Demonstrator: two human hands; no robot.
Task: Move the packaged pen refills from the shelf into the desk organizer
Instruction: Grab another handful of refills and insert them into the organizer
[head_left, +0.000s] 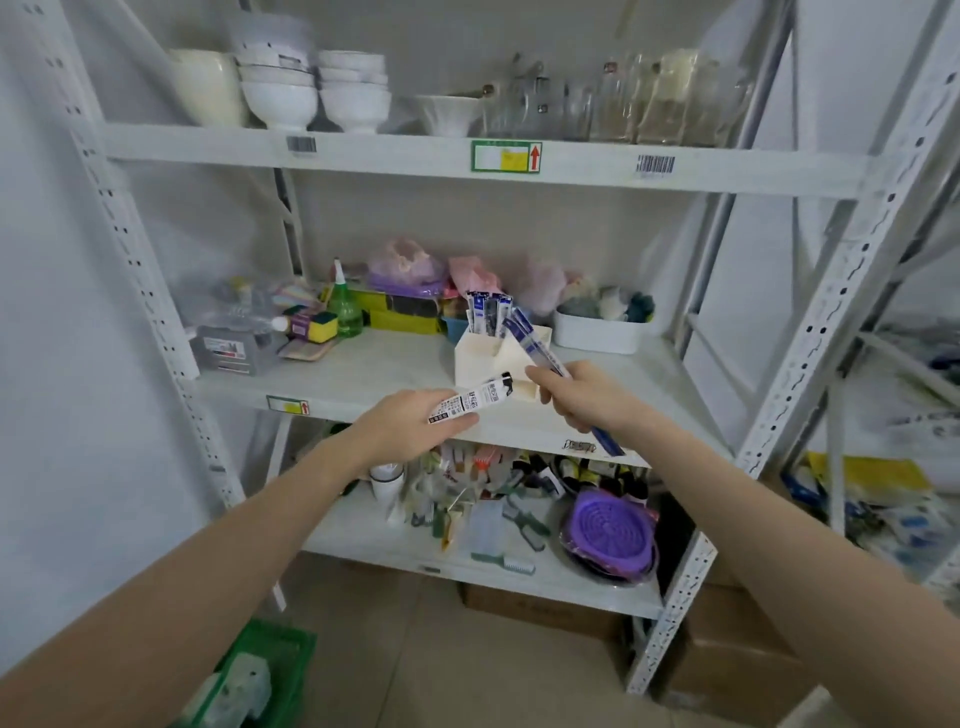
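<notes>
White metal shelving (395, 156) fills the frame, bowls up top, clutter in the middle. Centre frame, on the middle shelf, sits the cream organizer (485, 364), with refill packs (488, 309) already standing upright in its back slot. The right hand (584, 397) is curled round a blue pack (535, 340), its top end angled toward the organizer's opening, likely lining up a drop. The left hand (410, 423), lower centre, pinches a black-and-white pack (470, 399) between thumb and fingers, held level just in front of the organizer, probably waiting its turn.
</notes>
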